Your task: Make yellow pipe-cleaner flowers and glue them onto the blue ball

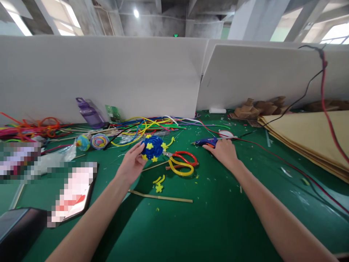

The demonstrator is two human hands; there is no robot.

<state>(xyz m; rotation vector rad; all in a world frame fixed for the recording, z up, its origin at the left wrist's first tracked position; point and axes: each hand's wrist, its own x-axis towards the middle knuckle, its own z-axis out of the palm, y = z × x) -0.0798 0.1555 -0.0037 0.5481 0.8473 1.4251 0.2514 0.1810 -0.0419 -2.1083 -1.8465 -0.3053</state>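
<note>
My left hand pinches the left edge of a round blue coiled disc dotted with small yellow flowers, held above the table. To the right, my right hand is closed around a blue glue gun whose nozzle points left toward the disc. Between the hands lie scissors with one red and one yellow handle loop, their blades partly hidden behind the disc. Nearer me are a loose yellow flower, short yellow curved strips and a thin wooden stick.
Colourful pipe cleaners are heaped along the back. A purple bottle leans against the white partition. Two coiled discs and a phone lie left. Brown paper sheets and a red-black cable occupy the right.
</note>
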